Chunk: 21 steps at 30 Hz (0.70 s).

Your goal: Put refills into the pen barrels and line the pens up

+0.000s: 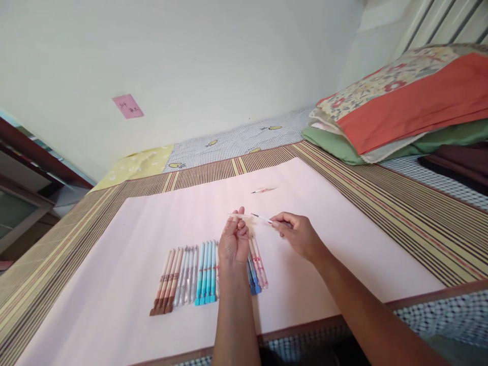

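Above the pale pink sheet, my left hand (235, 239) is closed on a slim white pen part (238, 216), pinched near the fingertips. My right hand (295, 231) grips a thin pen (261, 218) whose dark tip points left at that part. A small gap seems to separate the two pieces. Under and beside my left wrist lie rows of pens: brown ones (168, 279), clear greyish ones (186, 274), turquoise ones (206, 272), dark blue ones (252, 274) and red-and-white ones (259, 262). My left arm hides some of them. Farther back lies a small pen part (264, 189) with a dark tip.
The pink sheet (114, 264) covers much of a striped mat (343, 188). At the far right are a red floral pillow (412, 101), a green cloth (331, 145) and dark folded fabric (461, 165). A pink note (128, 106) hangs on the wall.
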### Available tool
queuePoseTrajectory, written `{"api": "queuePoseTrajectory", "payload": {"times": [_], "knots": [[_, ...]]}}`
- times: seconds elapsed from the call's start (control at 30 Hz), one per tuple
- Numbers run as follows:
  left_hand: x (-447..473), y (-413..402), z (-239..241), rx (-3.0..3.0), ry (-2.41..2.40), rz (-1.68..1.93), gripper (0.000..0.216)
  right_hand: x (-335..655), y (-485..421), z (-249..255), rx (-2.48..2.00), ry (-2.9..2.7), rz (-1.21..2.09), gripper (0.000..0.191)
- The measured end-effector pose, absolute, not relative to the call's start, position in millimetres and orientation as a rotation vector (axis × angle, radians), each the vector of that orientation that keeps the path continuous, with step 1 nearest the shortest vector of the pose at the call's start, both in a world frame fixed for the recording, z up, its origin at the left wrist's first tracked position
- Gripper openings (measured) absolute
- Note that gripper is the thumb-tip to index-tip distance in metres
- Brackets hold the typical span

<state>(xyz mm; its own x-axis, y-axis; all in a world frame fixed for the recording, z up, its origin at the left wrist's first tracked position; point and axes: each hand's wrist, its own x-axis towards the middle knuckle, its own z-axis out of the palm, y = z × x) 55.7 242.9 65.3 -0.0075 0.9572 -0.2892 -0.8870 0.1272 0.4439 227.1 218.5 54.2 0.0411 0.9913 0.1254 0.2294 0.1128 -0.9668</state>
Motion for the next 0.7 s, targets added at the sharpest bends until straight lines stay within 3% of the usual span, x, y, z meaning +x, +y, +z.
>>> {"api": "queuePoseTrajectory", "payload": {"times": [0.7], "knots": [[60.0, 240.4, 61.4, 0.346, 0.690, 1.483, 0.010, 224.2, 210.8, 63.2, -1.314, -1.527, 0.798, 0.018]]}}
